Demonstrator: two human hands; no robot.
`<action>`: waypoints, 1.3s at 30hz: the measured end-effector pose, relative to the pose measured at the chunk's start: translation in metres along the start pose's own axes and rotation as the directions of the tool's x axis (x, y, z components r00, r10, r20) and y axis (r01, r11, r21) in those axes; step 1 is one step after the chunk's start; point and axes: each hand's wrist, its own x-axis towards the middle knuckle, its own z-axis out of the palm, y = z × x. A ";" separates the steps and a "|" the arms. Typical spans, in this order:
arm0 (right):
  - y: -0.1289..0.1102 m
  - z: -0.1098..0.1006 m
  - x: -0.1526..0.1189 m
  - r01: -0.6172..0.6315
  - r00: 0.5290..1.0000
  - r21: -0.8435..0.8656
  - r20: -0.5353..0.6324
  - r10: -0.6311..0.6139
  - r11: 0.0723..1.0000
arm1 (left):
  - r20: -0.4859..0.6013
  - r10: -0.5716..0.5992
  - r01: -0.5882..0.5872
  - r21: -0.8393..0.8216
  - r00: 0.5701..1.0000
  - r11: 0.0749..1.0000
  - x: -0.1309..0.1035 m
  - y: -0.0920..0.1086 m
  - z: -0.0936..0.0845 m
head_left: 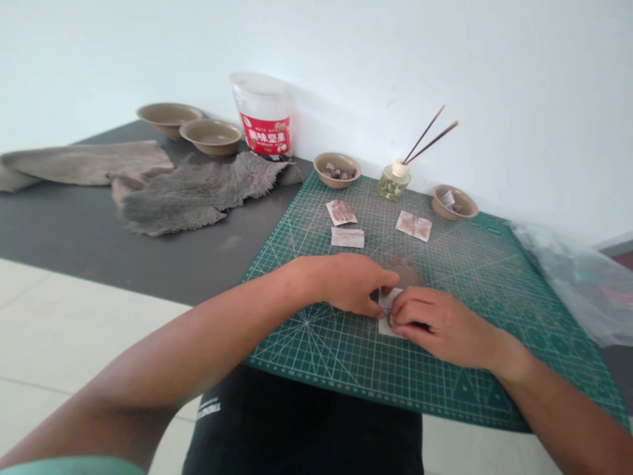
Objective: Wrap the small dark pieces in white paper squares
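A small white paper-like piece [390, 328] lies on the green cutting mat [336, 349] between my hands, partly hidden by my fingers. My left hand [353, 284] reaches in from the left, with thumb and forefinger curled at the piece's left and far edges. From the right, my right hand [445, 323] comes over the same piece, its fingers pinched together. Something small and dark shows by those fingertips, too covered to name. Farther back on the mat lie a brown-smeared white piece [341, 212], a paler folded strip [347, 237] and another brown-marked piece [414, 225].
Against the wall stand a bowl of small dark lumps [337, 170], a reed diffuser bottle [394, 181] and a bowl with white bits [453, 202]. Left are two bowls [212, 137], a nut tub [262, 119] and rough grey hide-like pieces [192, 198]. Clear plastic [568, 277] lies right.
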 end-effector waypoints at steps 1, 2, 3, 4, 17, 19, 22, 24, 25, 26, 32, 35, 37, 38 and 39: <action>0.001 0.000 0.001 -0.023 0.999 -0.019 -0.034 0.022 1.000 | -0.002 0.002 -0.002 0.001 1.000 1.000 0.000 0.000 0.000; 0.002 0.000 0.001 -0.061 0.996 -0.043 -0.069 0.058 0.997 | -0.003 0.002 -0.002 0.000 1.000 1.000 0.000 0.000 0.000; 0.004 -0.002 0.000 -0.103 0.991 -0.063 -0.092 0.097 0.993 | -0.002 0.000 0.000 -0.002 1.000 1.000 0.000 0.000 0.000; 0.005 -0.004 -0.001 -0.135 0.987 -0.073 -0.096 0.128 0.988 | 0.000 -0.001 0.001 -0.006 1.000 1.000 0.000 0.000 0.000; 0.006 -0.003 0.000 -0.139 0.987 -0.035 -0.084 0.135 0.990 | -0.001 0.013 -0.013 -0.017 1.000 1.000 0.001 -0.002 0.001; 0.009 -0.006 -0.003 -0.101 0.993 0.005 -0.055 0.101 0.995 | -0.001 0.017 -0.017 -0.028 1.000 0.999 0.001 -0.002 0.001; 0.006 -0.002 -0.001 0.015 1.000 0.070 -0.015 -0.013 0.997 | -0.008 0.023 -0.023 -0.028 1.000 0.999 0.001 -0.002 0.000; 0.003 0.003 0.002 0.042 0.999 0.052 -0.025 -0.041 0.998 | -0.014 0.029 -0.030 -0.020 0.999 0.999 0.001 -0.002 0.000; 0.003 0.004 0.003 0.029 0.999 0.019 -0.045 -0.028 0.999 | -0.016 0.031 -0.031 -0.018 0.999 0.999 0.001 -0.002 0.001; 0.004 0.004 0.003 0.001 0.997 -0.020 -0.072 -0.003 1.000 | -0.018 0.031 -0.032 -0.018 0.999 0.999 0.001 -0.002 0.001; 0.009 -0.004 -0.004 -0.033 0.999 -0.005 -0.011 0.033 0.999 | -0.001 0.016 -0.016 -0.044 1.000 0.999 0.001 -0.002 0.001; 0.004 0.000 -0.002 0.008 1.000 0.008 0.015 -0.008 1.000 | -0.004 0.021 -0.021 -0.037 1.000 0.999 0.001 -0.002 0.000; 0.003 0.000 -0.001 -0.048 0.998 -0.041 -0.038 0.046 0.998 | -0.007 0.022 -0.023 -0.031 1.000 0.999 0.001 -0.003 0.000; 0.004 -0.001 -0.001 -0.087 0.995 -0.063 -0.061 0.083 0.994 | -0.006 0.023 -0.023 -0.033 1.000 0.999 0.001 -0.003 0.000; 0.005 -0.002 -0.002 -0.119 0.991 -0.078 -0.068 0.114 0.990 | -0.004 0.024 -0.024 -0.035 1.000 0.999 0.001 -0.003 0.000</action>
